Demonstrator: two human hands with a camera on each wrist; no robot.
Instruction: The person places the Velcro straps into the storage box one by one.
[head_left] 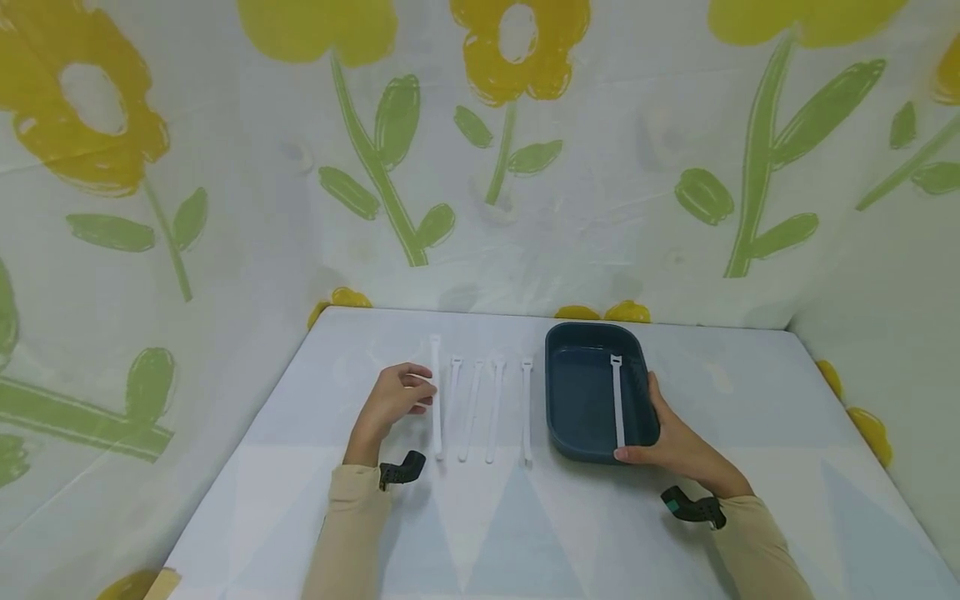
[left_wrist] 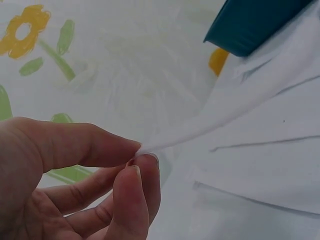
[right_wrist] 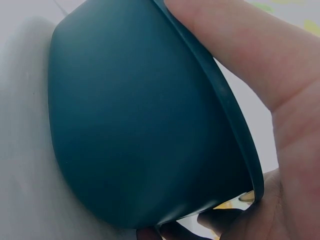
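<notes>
My left hand point(head_left: 396, 398) pinches the edge of a white strap point(head_left: 437, 417) between thumb and fingertips; in the left wrist view this strap point(left_wrist: 200, 129) runs from the fingertips toward the upper right. It is the leftmost in a row of slim white straps, some with a slotted head at the far end. A dark teal rectangular tray point(head_left: 592, 454) with rounded corners stands right of the row. Inside it lies one white strap point(head_left: 617, 400), its slotted head away from me. My right hand point(head_left: 678, 446) grips the tray's near right corner, thumb on the rim, other fingers along the outer side.
Several more white straps point(head_left: 495, 408) lie roughly side by side on the pale patterned table point(head_left: 495, 533), between my left hand and the tray. A white curtain point(head_left: 585, 233) with yellow flowers and green leaves hangs behind the table and at both sides.
</notes>
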